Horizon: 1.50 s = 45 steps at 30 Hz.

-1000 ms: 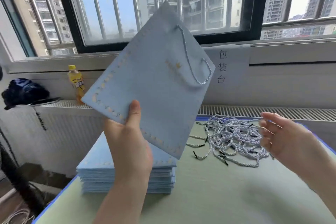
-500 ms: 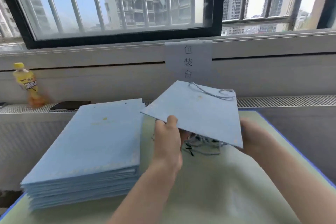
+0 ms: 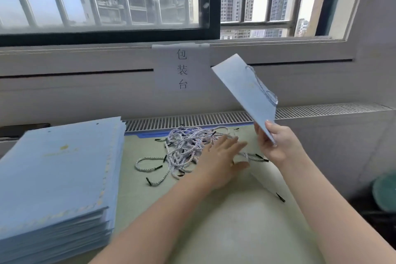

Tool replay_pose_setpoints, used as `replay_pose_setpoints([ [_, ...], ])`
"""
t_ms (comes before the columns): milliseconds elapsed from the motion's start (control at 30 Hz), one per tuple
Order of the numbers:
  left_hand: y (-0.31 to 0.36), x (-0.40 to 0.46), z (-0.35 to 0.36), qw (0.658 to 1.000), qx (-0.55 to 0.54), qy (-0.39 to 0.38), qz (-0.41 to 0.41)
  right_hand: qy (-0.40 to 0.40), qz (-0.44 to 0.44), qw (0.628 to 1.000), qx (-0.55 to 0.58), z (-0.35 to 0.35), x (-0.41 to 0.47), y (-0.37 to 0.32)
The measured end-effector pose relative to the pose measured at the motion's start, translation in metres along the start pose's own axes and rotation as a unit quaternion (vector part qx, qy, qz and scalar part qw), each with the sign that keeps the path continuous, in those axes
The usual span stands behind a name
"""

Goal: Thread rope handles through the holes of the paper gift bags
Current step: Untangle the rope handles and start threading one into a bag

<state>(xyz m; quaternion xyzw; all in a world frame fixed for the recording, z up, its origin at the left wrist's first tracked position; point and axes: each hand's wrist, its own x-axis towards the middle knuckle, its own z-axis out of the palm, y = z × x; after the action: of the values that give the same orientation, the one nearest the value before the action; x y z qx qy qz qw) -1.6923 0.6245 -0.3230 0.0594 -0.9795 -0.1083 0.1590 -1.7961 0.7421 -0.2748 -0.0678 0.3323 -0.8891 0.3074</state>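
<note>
My right hand (image 3: 276,143) grips the lower corner of a flat light-blue paper gift bag (image 3: 242,88), held up and tilted over the right side of the table. A white-and-blue rope handle (image 3: 264,89) hangs from the bag's upper edge. My left hand (image 3: 220,158) is spread, fingers apart, over the pile of loose rope handles (image 3: 182,148) with black tips lying on the table; it holds nothing that I can see. A thick stack of flat blue bags (image 3: 60,173) lies at the left.
The pale green table (image 3: 225,221) has a blue edge. A radiator grille (image 3: 192,120) runs along the back under the window. A paper sign (image 3: 181,68) hangs on the wall. One loose black rope tip (image 3: 280,197) lies near the right edge.
The bag passed from my left hand to my right and swung up to the right. My left hand let go and came down onto the rope pile. The view turned right.
</note>
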Motion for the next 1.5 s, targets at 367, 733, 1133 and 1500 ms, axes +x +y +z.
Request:
replay_pose_setpoints([
  [367,-0.007,-0.017,-0.003,0.971,0.079,-0.051,-0.218,0.067,-0.029,0.984,-0.161,0.002,0.000,0.008],
  [733,-0.045,-0.040,-0.027,0.937,0.157,0.047,-0.309,0.173,-0.291,0.851,-0.402,-0.018,0.004,-0.002],
  [1133,-0.051,-0.035,-0.020,0.901,0.147,-0.020,-0.407,0.240,-0.285,0.759,-0.534,-0.035,0.013,-0.002],
  [1500,-0.052,-0.038,-0.020,0.919,0.133,0.033,-0.369,0.034,-0.027,0.426,-0.904,-0.016,0.000,0.040],
])
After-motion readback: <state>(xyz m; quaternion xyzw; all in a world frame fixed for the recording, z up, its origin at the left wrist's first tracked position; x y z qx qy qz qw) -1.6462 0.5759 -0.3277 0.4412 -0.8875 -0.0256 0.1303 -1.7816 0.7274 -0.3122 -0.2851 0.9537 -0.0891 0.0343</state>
